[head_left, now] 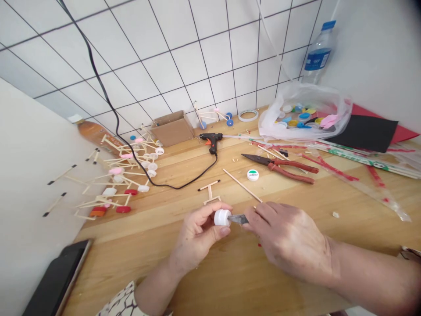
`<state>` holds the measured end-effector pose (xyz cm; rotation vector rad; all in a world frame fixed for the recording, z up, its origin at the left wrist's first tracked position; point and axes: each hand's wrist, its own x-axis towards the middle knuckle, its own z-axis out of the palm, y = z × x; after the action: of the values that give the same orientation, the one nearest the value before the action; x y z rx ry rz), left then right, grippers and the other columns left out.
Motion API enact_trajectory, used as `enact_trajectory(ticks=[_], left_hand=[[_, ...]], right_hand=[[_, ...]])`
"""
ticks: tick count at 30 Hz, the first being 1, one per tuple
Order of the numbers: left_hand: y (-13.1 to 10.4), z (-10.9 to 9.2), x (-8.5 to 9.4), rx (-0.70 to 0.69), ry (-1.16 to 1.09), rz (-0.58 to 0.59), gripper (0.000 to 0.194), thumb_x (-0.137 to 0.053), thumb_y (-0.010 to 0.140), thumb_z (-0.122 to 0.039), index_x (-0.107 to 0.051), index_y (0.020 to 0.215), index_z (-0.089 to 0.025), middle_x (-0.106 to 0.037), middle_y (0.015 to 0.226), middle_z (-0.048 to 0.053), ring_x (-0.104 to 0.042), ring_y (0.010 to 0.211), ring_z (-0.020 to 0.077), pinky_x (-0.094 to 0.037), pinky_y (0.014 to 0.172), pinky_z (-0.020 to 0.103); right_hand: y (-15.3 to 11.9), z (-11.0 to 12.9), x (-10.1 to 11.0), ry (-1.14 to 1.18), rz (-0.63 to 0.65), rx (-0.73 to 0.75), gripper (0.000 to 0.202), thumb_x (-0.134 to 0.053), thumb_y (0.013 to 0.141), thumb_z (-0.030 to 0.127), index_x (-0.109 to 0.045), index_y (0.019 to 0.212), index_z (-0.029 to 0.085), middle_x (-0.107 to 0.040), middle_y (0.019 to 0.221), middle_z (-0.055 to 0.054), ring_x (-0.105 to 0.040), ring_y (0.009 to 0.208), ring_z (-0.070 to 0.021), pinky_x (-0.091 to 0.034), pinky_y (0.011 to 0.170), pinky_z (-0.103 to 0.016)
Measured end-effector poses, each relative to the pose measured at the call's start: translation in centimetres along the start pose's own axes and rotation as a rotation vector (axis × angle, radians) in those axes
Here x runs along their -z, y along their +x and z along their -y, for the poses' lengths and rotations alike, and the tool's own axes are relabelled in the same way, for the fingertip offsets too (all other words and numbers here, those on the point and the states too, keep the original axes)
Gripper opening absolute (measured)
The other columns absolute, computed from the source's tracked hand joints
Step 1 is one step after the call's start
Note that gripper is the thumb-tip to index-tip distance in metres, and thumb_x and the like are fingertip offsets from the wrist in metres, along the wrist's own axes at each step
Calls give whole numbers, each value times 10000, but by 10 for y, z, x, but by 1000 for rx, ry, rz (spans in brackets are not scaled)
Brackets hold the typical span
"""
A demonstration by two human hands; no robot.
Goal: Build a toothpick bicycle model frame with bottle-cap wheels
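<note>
Near the front middle of the table, my left hand (200, 232) pinches a white bottle cap (222, 217) between thumb and fingers, its side turned to the right. My right hand (289, 241) grips a pointed metal tool (238, 218), whose tip touches the cap's right face; its handle is hidden in my fingers. Just beyond my hands lie a small wooden-stick frame (209, 192) with a dark-tipped crosspiece and a loose thin stick (242, 185). A white cap with a green mark (252, 175) rests flat behind them.
Red-handled pliers (279, 166) and a black glue gun (212, 140) with its cord lie farther back. Stick models with cap wheels (123, 193) crowd the left. A plastic bag of caps (272, 123), a bottle (318, 57) and stick packets are at the right; a cardboard box (173, 129) stands behind.
</note>
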<state>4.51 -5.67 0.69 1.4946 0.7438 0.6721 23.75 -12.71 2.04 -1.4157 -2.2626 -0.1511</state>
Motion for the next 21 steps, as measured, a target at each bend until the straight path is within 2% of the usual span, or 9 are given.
enact_trajectory(ticks=[3,7,10,13,15,21], left_hand=[[-2,-5,-3,-112,186,-27,231,-666,756,-178,-648,985,-205,-597,799,-10,-540,696,96,-439,632,173],[-3,-6,-3,-314,411,-23,249,-649,750,-121,-628,989,-189,-622,811,-7,-576,691,102,-455,645,187],[-2,-6,-1,-430,515,-15,270,-641,754,-107,-609,1012,-177,-647,852,10,-605,733,115,-472,681,197],[-1,-7,1,-517,578,-5,281,-636,759,-106,-595,1031,-168,-660,877,26,-624,769,125,-485,716,205],[-1,-8,2,-563,611,-3,284,-632,764,-112,-589,1041,-161,-666,877,37,-632,773,130,-493,724,211],[0,-11,1,-655,730,0,297,-625,771,-132,-576,1063,-157,-680,870,64,-652,798,158,-521,729,240]], right_hand=[[-1,2,2,75,34,-43,247,-423,898,169,-575,703,159,-558,613,-26,-465,499,-159,-242,486,-296],[0,4,6,322,184,-259,279,-417,899,227,-549,660,174,-521,577,12,-420,483,-114,-231,492,-267],[3,4,5,605,318,-413,330,-390,899,261,-454,585,179,-393,518,53,-347,479,-86,-242,496,-240],[6,2,3,868,421,-505,361,-373,884,267,-332,534,187,-238,519,68,-253,486,-80,-226,476,-227],[8,1,2,987,472,-568,363,-377,871,278,-308,525,193,-193,529,70,-217,490,-81,-206,459,-226],[10,-1,8,1084,583,-790,242,-472,834,326,-565,671,173,-322,525,66,-287,482,-81,-236,450,-211]])
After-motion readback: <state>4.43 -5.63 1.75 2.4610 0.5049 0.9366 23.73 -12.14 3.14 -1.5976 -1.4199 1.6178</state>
